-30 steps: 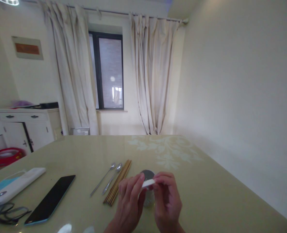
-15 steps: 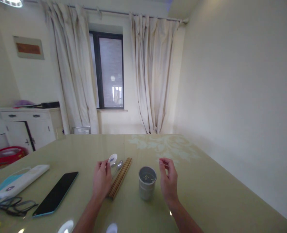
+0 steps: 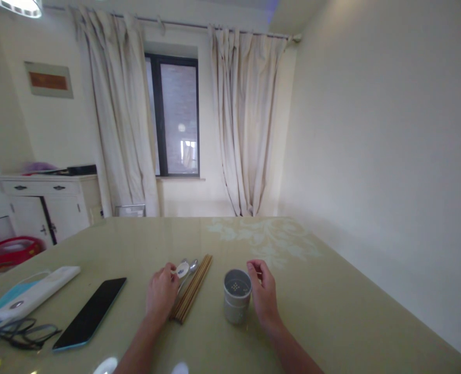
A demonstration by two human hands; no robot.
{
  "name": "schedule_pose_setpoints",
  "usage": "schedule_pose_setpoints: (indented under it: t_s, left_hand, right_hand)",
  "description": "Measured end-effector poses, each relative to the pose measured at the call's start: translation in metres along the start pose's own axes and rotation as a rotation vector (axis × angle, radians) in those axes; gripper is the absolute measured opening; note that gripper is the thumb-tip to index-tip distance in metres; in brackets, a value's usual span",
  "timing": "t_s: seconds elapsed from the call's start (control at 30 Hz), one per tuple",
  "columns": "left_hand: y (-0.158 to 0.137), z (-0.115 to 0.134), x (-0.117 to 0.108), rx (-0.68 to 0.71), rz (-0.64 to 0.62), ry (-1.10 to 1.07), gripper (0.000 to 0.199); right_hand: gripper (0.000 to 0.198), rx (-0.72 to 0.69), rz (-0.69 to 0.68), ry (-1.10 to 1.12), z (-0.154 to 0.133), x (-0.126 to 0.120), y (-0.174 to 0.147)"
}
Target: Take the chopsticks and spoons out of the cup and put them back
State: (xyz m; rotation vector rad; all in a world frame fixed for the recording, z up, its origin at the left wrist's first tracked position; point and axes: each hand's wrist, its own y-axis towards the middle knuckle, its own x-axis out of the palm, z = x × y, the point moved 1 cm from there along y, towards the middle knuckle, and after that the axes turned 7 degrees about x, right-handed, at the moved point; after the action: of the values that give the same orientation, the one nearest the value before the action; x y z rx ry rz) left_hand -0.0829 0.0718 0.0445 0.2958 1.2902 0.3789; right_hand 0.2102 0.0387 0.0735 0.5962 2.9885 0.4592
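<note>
My left hand (image 3: 162, 291) is closed on a white spoon (image 3: 182, 269) with a small dark mark in its bowl. The bowl is low over the table, close to two metal spoons (image 3: 193, 265) that it partly covers. Just right of them a bundle of wooden chopsticks (image 3: 193, 291) lies slantwise. A grey cup (image 3: 237, 304) stands upright, with small pale dots visible inside. My right hand (image 3: 264, 293) is beside the cup's right rim, thumb and fingertips drawn together with nothing visible in them; whether it touches the cup I cannot tell.
To the left on the glossy table (image 3: 331, 311) lie a black phone (image 3: 92, 311), dark-framed glasses (image 3: 27, 332), a long white device (image 3: 37, 293) and a blue mask (image 3: 4, 306). A wall (image 3: 390, 156) runs along the right side.
My left hand has lowered the white spoon toward the metal spoons. My right hand has shifted left, up to the cup's rim.
</note>
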Motion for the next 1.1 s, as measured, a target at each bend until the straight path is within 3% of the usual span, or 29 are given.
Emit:
schedule_pose_setpoints:
  t_s: [0.4, 0.63, 0.8, 0.9, 1.1]
  left_hand:
    - [-0.002, 0.003, 0.007, 0.003, -0.039, -0.019, 0.026]
    - [-0.009, 0.009, 0.001, 0.091, 0.0, 0.112, 0.032]
    - [-0.02, 0.03, -0.003, 0.276, -0.013, 0.041, 0.033]
    - [-0.023, 0.041, -0.002, 0.303, -0.019, 0.06, 0.032]
    - [-0.025, 0.041, 0.001, 0.278, -0.182, 0.095, 0.036]
  right_hand:
    - [0.049, 0.01, -0.075, 0.094, 0.0, 0.006, -0.009]
    - [0.055, 0.028, -0.119, 0.124, -0.001, 0.006, -0.012]
    - [0.057, 0.022, -0.152, 0.138, -0.003, 0.007, -0.014]
    - [0.057, 0.022, -0.195, 0.143, -0.003, 0.008, -0.017]
    - [0.061, 0.036, -0.257, 0.206, 0.004, 0.011, -0.02]
